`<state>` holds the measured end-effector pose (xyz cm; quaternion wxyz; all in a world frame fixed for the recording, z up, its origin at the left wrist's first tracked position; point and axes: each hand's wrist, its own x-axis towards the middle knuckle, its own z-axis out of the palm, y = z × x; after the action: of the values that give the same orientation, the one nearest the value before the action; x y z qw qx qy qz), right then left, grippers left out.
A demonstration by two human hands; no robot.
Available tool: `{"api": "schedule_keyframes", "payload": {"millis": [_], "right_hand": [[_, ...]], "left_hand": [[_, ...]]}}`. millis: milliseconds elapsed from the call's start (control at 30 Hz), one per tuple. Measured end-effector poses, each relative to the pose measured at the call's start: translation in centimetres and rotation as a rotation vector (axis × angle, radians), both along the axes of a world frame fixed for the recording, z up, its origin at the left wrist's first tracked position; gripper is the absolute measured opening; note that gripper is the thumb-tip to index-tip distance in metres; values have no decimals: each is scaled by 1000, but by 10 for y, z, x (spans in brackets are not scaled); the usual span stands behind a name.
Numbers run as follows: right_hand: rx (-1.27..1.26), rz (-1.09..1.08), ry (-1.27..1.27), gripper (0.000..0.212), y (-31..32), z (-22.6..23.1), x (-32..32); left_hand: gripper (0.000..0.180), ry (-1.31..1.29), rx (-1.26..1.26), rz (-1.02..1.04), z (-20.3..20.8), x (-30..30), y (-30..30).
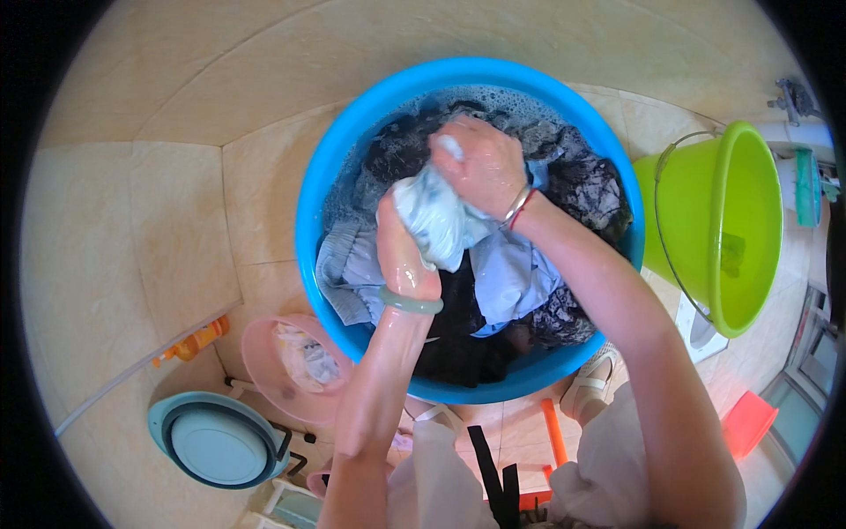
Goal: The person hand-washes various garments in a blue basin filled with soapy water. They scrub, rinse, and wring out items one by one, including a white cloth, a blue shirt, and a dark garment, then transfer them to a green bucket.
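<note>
One blue tub [467,70], one green bucket [677,210], one orange bottle [201,338], one held cloth [434,219], two sandals [590,384].

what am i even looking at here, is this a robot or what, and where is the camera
No robot: these are a person's bare hands, seen from a wide fisheye camera worn on the head, looking down, so straight edges bend. A blue tub stands on the tiled floor, holding wet dark clothes and a light blue garment. The right hand grips a pale soapy cloth; the left hand touches it, fingers mostly hidden. A green bucket stands to the right.
</note>
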<state>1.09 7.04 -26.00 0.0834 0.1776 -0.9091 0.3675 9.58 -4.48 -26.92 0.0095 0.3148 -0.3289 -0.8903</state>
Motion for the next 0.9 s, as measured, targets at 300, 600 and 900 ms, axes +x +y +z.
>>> {"api": "schedule_keyframes", "payload": {"millis": [300, 600, 900], "right_hand": [[420, 186, -19, 45, 29, -47, 1], [872, 157, -456, 20, 19, -78, -23], [36, 387, 239, 23, 14, 59, 78]], "left_hand": [[52, -129, -145, -88, -45, -7, -29], [68, -134, -143, -105, -58, -19, -7], [50, 48, 325, -247, -14, 11, -14]]}}
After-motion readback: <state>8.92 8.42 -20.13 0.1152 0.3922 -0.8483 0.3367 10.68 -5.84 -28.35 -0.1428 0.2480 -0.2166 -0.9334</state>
